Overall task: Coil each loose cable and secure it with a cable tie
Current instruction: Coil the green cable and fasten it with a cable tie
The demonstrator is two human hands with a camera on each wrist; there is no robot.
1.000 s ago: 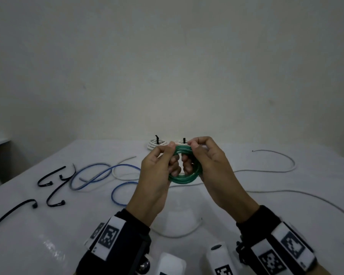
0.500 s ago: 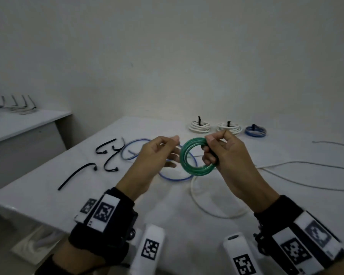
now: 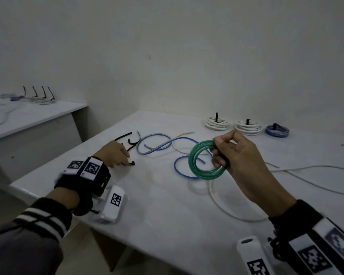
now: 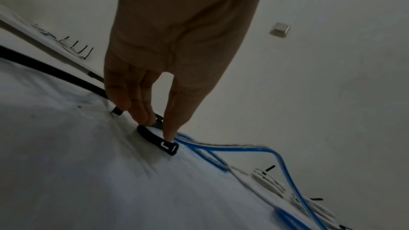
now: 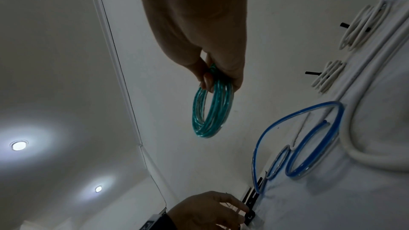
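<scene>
Now released by left hand (image 3: 113, 153): green coil (image 3: 205, 160), pinched in right hand (image 3: 236, 155) alone, above table (image 3: 167, 205). Left hand down at table edge, fingertips (image 4: 170, 135) touching black cable tie (image 4: 163, 143), not yet lifted. Coiling judged complete; tying next. Loose blue cable (image 3: 157, 144) and white cable (image 3: 222, 199) outstanding.

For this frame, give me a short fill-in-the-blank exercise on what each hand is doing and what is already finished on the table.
1. The right hand holds a coiled ____ cable above the table.
2. The left hand reaches for a black ____ lying on the table.
3. At the table's far edge lie ____ tied coils: two white, one blue.

Missing words: green; cable tie; three
</scene>
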